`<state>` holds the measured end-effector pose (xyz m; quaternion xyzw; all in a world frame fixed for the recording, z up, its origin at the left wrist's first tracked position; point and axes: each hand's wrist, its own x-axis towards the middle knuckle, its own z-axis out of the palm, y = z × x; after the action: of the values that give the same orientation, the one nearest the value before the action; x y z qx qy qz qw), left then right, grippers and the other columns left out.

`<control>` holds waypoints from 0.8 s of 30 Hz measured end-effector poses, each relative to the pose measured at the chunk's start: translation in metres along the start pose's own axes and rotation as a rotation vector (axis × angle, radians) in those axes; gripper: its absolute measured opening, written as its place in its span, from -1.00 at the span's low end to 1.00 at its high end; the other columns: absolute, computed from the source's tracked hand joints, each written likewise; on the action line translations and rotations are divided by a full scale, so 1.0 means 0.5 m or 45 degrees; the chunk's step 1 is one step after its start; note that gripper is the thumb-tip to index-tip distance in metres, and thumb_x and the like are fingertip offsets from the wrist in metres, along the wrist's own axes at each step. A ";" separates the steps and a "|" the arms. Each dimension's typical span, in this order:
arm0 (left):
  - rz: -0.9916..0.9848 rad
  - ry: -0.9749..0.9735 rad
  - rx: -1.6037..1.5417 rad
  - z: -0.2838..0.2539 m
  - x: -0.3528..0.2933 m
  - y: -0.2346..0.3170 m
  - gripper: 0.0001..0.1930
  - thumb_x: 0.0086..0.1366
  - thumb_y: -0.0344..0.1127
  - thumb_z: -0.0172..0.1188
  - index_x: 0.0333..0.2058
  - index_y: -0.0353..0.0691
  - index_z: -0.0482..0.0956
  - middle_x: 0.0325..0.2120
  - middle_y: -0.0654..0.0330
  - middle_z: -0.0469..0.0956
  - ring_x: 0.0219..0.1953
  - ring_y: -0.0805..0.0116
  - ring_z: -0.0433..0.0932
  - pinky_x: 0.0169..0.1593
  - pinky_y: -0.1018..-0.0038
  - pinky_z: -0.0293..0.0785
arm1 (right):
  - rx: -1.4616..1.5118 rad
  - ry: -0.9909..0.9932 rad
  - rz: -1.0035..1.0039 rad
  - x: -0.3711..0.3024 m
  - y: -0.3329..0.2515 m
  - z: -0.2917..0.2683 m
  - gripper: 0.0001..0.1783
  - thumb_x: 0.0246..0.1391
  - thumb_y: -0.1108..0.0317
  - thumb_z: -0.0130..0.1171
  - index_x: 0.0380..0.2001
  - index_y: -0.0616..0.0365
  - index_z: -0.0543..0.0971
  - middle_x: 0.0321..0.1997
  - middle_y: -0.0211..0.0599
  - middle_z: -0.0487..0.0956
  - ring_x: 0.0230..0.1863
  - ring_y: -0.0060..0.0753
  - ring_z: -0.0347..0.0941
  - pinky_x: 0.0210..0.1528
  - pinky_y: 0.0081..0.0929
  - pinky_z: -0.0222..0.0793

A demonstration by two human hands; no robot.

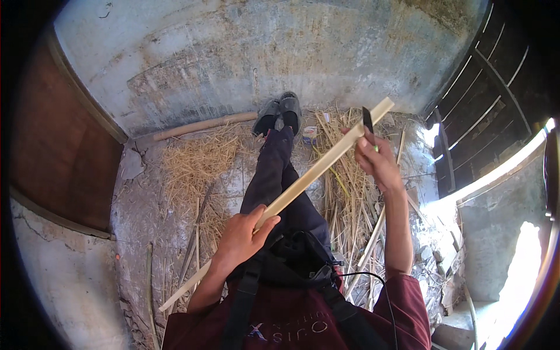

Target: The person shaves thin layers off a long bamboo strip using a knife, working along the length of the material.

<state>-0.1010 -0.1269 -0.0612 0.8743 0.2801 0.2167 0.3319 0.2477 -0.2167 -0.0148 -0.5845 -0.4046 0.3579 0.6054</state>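
Note:
A long, pale split-bamboo strip (pixel 312 177) runs slantwise across my lap, its far end up at the right and its near end under my left forearm. My left hand (pixel 240 238) is closed around it at about the middle, thumb on top. Near the far end, my right hand (pixel 378 161) grips a knife (pixel 367 120). Its dark blade points up beside the strip, and a bit of green shows at the handle. The fingers of that hand reach to the strip just below the blade; their tips are partly hidden behind it.
My outstretched legs end in dark shoes (pixel 279 115) by the stained wall (pixel 280 64). Fine shavings (pixel 198 166) lie left of them, bamboo strips (pixel 357 219) to the right. A round pole (pixel 204 125) lies along the wall. A brown door (pixel 58 140) stands left, dark slatted boards (pixel 484 99) right.

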 end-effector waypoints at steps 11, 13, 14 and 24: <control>-0.037 -0.115 -0.159 -0.036 0.000 0.009 -0.46 0.34 -0.06 0.50 0.04 -0.34 0.50 -0.41 0.04 0.61 -0.54 0.25 0.66 -0.49 0.33 0.44 | 0.184 0.185 -0.033 0.008 -0.011 0.045 -0.74 0.36 0.20 0.33 -0.22 0.22 0.68 -0.48 -0.32 0.68 -0.71 -0.82 0.11 -0.65 -0.65 -0.14; -0.210 -0.219 -0.269 -0.058 0.002 0.015 -0.35 0.23 -0.07 0.60 0.11 -0.28 0.45 -0.25 0.11 0.66 -0.42 0.42 0.69 -0.40 0.41 0.55 | 0.247 0.228 -0.033 0.006 -0.006 0.035 -0.77 0.34 0.24 0.33 -0.24 0.22 0.66 -0.49 -0.30 0.67 -0.71 -0.80 0.10 -0.66 -0.65 -0.16; -0.194 -0.206 -0.279 -0.063 -0.001 0.011 -0.33 0.20 -0.05 0.62 0.11 -0.27 0.46 -0.24 0.10 0.66 -0.38 0.39 0.70 -0.34 0.40 0.57 | 0.249 0.240 -0.053 0.005 -0.006 0.027 -0.77 0.34 0.24 0.33 -0.25 0.21 0.66 -0.49 -0.29 0.67 -0.71 -0.79 0.10 -0.66 -0.65 -0.16; -0.115 -0.413 -0.122 -0.138 -0.081 -0.110 -0.25 0.04 0.12 0.66 0.03 -0.27 0.55 -0.20 0.08 0.68 -0.07 0.14 0.72 0.03 0.25 0.59 | 0.327 0.492 -0.186 0.007 -0.018 -0.074 -0.80 0.28 0.28 0.37 -0.21 0.12 0.58 -0.51 -0.45 0.55 -0.69 -0.78 0.11 -0.63 -0.70 -0.10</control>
<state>-0.1893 -0.0865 -0.0604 0.8675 0.2513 0.0709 0.4234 0.2825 -0.2295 -0.0051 -0.5296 -0.2734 0.2432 0.7653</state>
